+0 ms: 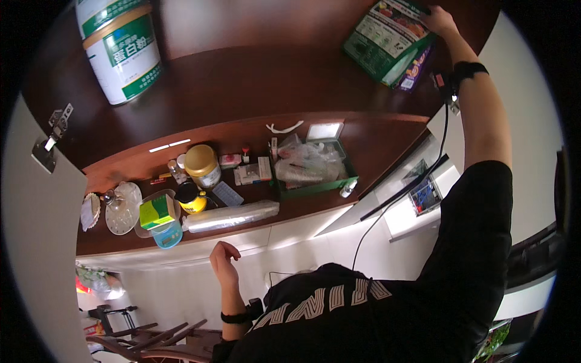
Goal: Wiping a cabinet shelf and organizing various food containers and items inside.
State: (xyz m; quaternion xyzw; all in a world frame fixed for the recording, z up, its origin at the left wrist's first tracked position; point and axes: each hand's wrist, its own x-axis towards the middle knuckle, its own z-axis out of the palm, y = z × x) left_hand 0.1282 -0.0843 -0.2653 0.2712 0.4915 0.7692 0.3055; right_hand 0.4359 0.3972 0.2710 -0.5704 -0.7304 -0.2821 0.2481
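My right hand (440, 22) is raised at the upper right, its fingers at the edge of a green printed food packet (386, 38) on the dark wooden upper shelf. Some fingertips are hidden, so whether they grip it is unclear. A purple packet (414, 72) shows beneath the green one. My left hand (224, 261) hangs low in front of the cabinet with loosely curled fingers, touching nothing. Nearest to it on the lower shelf lies a roll of clear plastic film or bags (231, 218). White and green protein powder tins (122, 59) stand at the upper left.
The lower shelf (327, 206) holds a green box (313, 188) of plastic bags, a gold-lidded tin (202, 165), a yellow jar (194, 204), a green carton (156, 212) and a blue kitchen scale (168, 235). Open cabinet doors flank both sides. A cable hangs from my right wrist; wooden chairs (159, 342) stand below.
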